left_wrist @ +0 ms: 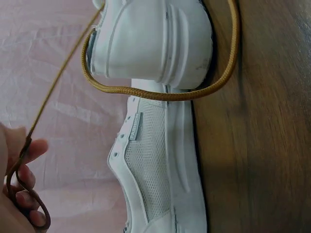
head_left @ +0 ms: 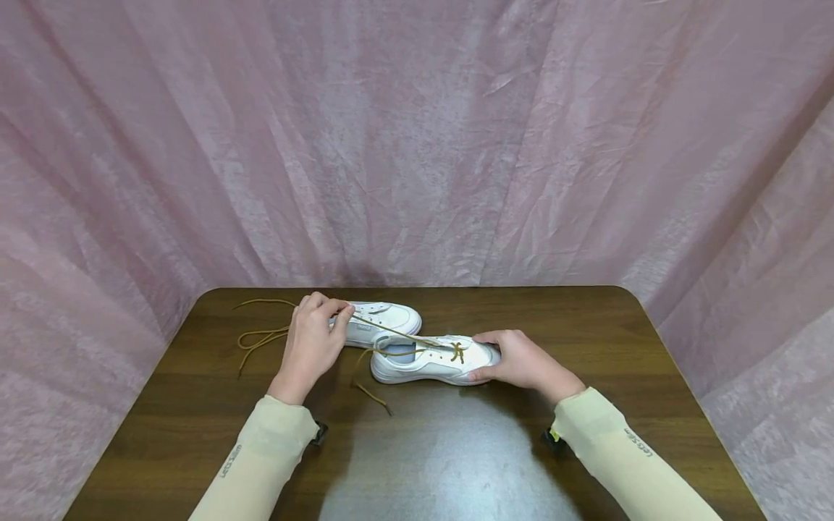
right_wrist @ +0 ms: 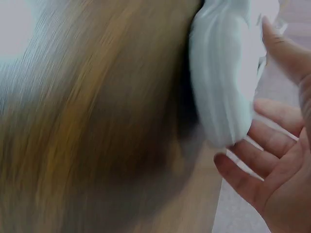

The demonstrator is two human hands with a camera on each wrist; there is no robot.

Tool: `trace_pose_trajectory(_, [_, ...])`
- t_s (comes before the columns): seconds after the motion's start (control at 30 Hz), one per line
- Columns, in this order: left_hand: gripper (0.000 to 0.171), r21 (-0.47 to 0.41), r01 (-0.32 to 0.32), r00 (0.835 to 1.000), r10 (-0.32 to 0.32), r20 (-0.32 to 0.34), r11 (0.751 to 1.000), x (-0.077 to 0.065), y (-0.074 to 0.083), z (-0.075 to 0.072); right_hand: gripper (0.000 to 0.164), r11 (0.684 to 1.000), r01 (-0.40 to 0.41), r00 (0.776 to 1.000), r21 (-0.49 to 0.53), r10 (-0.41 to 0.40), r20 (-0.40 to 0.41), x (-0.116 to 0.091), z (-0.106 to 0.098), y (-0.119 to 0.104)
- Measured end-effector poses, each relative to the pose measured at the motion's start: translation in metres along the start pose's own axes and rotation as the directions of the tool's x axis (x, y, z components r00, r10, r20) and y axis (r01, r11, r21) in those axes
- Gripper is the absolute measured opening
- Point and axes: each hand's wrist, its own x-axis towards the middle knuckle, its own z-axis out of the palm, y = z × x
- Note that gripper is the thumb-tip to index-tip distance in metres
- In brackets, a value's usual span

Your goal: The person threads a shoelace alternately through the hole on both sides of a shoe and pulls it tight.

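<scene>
Hands first: the left hand (head_left: 310, 340), at 10 o'clock of the near shoe (head_left: 407, 370), pinches one strand of its ochre lace (head_left: 457, 353) between thumb and fingers; the right hand (head_left: 521, 359), at 3 o'clock, grips that shoe's toe, thumb on one side, fingers on the other.

Largest is the pink curtain (head_left: 417, 145), hanging across 12 o'clock and down both sides. Below it spreads the brown wooden bench (head_left: 586, 318), round-cornered at 11 and 1 o'clock. Pale sleeves reach in from 7 and 5 o'clock.

On the bench, the near white shoe sits sole down at the middle, toe to 3 o'clock, heel to 9. Just beyond it, at 10 o'clock, stands the far shoe (head_left: 389, 318), also white and toe to 3.

The ochre lace crosses near the toe; the pinched strand runs taut toward 10 o'clock, the other trails over the heel onto the bench at 8. More lace (head_left: 263, 333) lies at 9, partly hidden. Smallest is the far shoe's side label (left_wrist: 136, 126).
</scene>
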Motion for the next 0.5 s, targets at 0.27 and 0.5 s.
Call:
trace_pose_trajectory(0.27, [0.017,0.001,0.004,1.0,-0.004,-0.006,1.0,-0.002,0.001,0.002,0.025,0.997,-0.017,0.982,-0.077,0.003,-0.188,0.008,0.008,-0.026])
trace_pose_trajectory(0.5, [0.019,-0.005,0.002,1.0,-0.002,-0.028,1.0,-0.005,0.003,0.005,0.018,0.993,-0.06,0.995,0.106,0.067,-0.069,0.01,0.012,-0.032])
